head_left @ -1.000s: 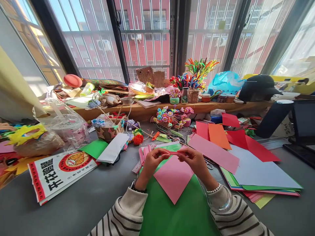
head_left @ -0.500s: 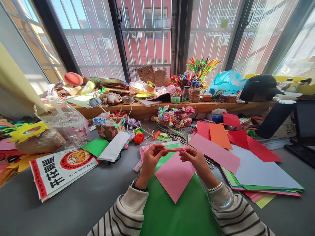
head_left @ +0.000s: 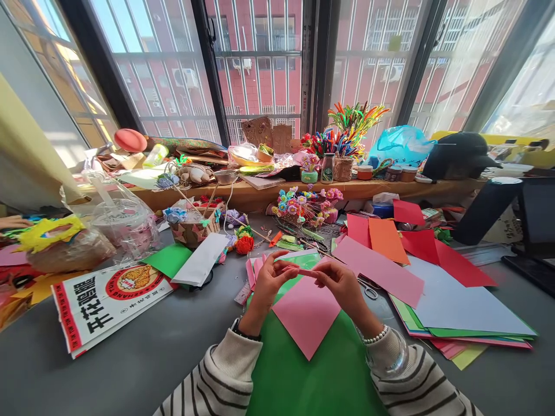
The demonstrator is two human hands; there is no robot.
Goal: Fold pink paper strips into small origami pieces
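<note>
A narrow folded strip of pink paper is stretched between my two hands. My left hand pinches its left end between thumb and fingers. At the other end, my right hand is closed on the strip. Beneath them a pink paper square lies with one corner toward me, on a large green sheet. Behind my left hand, small pink paper pieces lie partly hidden.
Scissors lie beside my right hand. Stacked coloured sheets and a pink sheet are at the right. A printed paper bag lies left. Crochet flowers stand behind. A person's hand shows at the far left.
My right hand has shifted slightly left and its fingers have closed in on the strip, uncovering more of the scissors. The strip now tilts slightly. At the far left, the other person's hand has moved.
</note>
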